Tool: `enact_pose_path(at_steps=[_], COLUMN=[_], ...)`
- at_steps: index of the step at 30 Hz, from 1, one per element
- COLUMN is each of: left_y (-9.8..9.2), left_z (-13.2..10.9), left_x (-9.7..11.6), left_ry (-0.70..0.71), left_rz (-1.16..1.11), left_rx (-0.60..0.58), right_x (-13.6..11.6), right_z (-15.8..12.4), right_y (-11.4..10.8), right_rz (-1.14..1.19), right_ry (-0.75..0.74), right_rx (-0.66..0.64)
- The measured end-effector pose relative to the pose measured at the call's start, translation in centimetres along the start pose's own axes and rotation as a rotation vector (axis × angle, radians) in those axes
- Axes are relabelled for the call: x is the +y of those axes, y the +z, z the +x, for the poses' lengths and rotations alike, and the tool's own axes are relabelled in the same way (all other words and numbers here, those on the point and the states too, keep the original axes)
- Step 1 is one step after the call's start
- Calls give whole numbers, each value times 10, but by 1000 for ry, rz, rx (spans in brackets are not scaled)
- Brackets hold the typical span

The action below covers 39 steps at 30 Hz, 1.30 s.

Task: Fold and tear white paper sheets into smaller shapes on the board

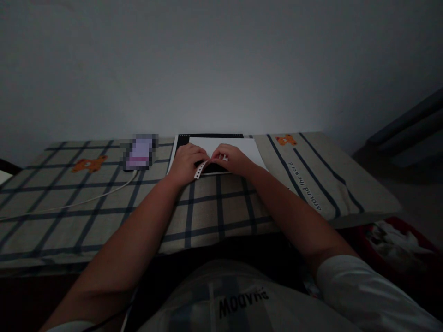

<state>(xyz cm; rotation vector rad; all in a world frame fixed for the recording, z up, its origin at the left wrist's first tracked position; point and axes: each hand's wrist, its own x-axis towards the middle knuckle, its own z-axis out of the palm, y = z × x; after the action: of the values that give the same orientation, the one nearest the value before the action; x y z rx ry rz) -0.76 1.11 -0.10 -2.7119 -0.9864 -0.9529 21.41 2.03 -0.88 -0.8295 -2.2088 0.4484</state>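
Observation:
Between my hands is a narrow white strip [200, 170] with a row of dark dots or holes, its near end hanging free over the cloth. My left hand [188, 162] is closed, with thumb and fingertips pinching the strip. From the other side, my right hand [231, 158] pinches it too, fingers curled; the fingertips nearly meet. Under both hands lies a flat black sheet or board with a white border [207, 136]. A plain white sheet [255, 153] rests on top of it, partly covered by my right hand.
A checked tablecloth [204, 216] with orange cat figures and printed words covers the table, which stands against a grey wall [221, 64]. To the left lies a blurred-out phone [140, 153] with a white cable [104, 196]. A red bin [401, 244] holding white crumpled stuff stands at lower right.

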Motion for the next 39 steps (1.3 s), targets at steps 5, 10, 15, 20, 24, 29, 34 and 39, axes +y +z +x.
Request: enact_pose_path(at_steps=[5,10,15,20,24,29,34,39], left_y=[-4,-5,-4,-5,-5,-4,-3,-3], left_z=[1,2,1,1,2,2,1,2], left_x=[3,1,0,4,7,8,7,5], left_ry=[-33,-86,-120,-92,-60,-70,-71,-66], left_rz=[-45,-26,38,46,51,58,57,30], left_rx=[-31,-24,-4,-47,-88,-110,-101,-106], right_x=[-5,-8,2,6,4,3,0,-3], right_z=[0,-1,-1,0,0,0,-1,-1], right_y=[-3,-8,-6,-4,-2,1,1,1], right_rz=[-4,22,-2,-24,-40,-36,-30,-81], right_ry=[-53,-91,-40,28,26,18,42,-45], right_rx=[-6,-8,10,-12,-10,-23,-43,-38])
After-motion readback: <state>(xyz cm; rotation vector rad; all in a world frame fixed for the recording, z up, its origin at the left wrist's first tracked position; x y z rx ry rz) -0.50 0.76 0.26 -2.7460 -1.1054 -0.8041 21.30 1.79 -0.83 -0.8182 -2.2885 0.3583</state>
